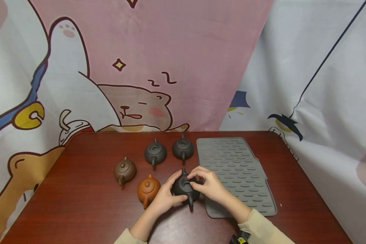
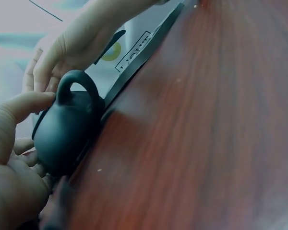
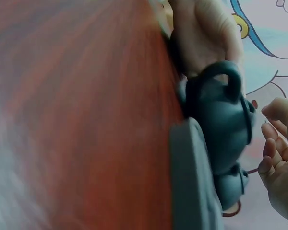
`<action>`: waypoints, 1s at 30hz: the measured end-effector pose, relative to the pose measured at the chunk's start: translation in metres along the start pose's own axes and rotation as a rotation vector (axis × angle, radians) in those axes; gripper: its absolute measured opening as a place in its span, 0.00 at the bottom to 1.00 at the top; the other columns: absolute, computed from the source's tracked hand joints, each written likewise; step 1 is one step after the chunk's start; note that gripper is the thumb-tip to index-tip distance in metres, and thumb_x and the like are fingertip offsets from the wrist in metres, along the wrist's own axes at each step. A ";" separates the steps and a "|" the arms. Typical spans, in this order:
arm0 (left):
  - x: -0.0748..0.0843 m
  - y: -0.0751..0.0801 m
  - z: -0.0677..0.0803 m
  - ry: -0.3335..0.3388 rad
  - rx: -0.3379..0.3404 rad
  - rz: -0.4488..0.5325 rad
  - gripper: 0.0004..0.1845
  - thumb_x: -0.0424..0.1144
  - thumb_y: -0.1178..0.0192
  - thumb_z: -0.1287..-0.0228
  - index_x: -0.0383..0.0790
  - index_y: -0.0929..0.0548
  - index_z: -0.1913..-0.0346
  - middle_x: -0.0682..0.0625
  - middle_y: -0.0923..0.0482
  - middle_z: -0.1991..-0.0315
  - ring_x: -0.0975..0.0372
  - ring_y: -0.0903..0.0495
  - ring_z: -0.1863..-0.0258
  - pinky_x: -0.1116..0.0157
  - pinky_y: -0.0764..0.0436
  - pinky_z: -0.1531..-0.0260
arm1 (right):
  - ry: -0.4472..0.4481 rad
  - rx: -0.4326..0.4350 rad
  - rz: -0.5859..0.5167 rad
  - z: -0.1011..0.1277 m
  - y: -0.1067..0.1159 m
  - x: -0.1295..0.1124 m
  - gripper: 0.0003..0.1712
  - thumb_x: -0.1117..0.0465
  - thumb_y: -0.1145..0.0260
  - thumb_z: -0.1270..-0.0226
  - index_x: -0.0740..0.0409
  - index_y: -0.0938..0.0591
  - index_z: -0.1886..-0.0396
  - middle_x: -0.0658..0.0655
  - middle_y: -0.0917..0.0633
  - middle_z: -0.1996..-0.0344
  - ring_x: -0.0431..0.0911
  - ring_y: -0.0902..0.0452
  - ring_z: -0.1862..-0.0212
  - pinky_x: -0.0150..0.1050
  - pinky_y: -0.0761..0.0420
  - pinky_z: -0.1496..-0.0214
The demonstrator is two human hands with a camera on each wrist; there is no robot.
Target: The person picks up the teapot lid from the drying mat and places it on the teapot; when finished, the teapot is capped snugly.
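A black teapot [image 1: 183,191] stands on the table in the middle of the head view, its spout pointing away and its loop handle toward me. My left hand [image 1: 167,196] holds it from the left side, thumb near the handle and fingers round the body. Over the lid hovers my right hand [image 1: 211,186], thumb and fingertips spread around the knob. A narrow gap shows between the right fingertips [image 3: 273,108] and the lid in the right wrist view. The left wrist view shows the left thumb [image 2: 36,101] at the teapot's upper edge beside the handle.
An orange-brown teapot [image 1: 148,189] sits just left of the left hand, with a dark brown teapot [image 1: 125,170] beyond it. Two dark grey teapots stand farther back, one left [image 1: 155,154] and one right [image 1: 183,149]. A grey ridged mat [image 1: 241,176] lies on the right.
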State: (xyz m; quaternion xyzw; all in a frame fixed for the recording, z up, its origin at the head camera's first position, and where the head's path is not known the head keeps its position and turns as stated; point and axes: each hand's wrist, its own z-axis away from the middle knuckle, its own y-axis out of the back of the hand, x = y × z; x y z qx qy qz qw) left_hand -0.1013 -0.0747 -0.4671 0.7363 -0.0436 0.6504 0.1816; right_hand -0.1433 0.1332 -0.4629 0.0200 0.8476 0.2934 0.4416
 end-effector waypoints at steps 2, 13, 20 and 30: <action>-0.006 0.000 -0.001 -0.007 0.016 -0.003 0.44 0.29 0.29 0.50 0.32 0.39 0.29 0.41 0.43 0.29 0.50 0.44 0.31 0.48 0.46 0.35 | 0.014 0.013 -0.001 0.000 0.005 -0.001 0.13 0.71 0.28 0.46 0.53 0.15 0.62 0.45 0.19 0.61 0.45 0.27 0.67 0.39 0.25 0.68; 0.018 0.013 -0.001 -0.139 0.040 -0.043 0.34 0.35 0.34 0.39 0.37 0.34 0.31 0.43 0.38 0.31 0.51 0.41 0.32 0.47 0.42 0.36 | 0.023 0.086 0.143 0.002 0.059 -0.018 0.15 0.69 0.30 0.42 0.47 0.15 0.57 0.46 0.19 0.57 0.43 0.27 0.65 0.40 0.28 0.67; 0.045 0.035 0.002 -0.188 0.046 -0.216 0.31 0.39 0.36 0.36 0.42 0.32 0.31 0.49 0.35 0.32 0.58 0.39 0.32 0.50 0.38 0.38 | 0.047 0.130 0.280 0.010 0.104 -0.016 0.18 0.72 0.30 0.44 0.51 0.15 0.56 0.51 0.18 0.55 0.43 0.24 0.61 0.36 0.25 0.63; 0.058 0.080 0.014 -0.241 0.057 -0.423 0.29 0.44 0.37 0.35 0.42 0.30 0.32 0.46 0.34 0.33 0.55 0.36 0.34 0.52 0.31 0.42 | 0.007 0.162 0.532 0.030 0.159 -0.008 0.19 0.69 0.29 0.44 0.53 0.16 0.52 0.51 0.20 0.51 0.43 0.26 0.53 0.28 0.28 0.59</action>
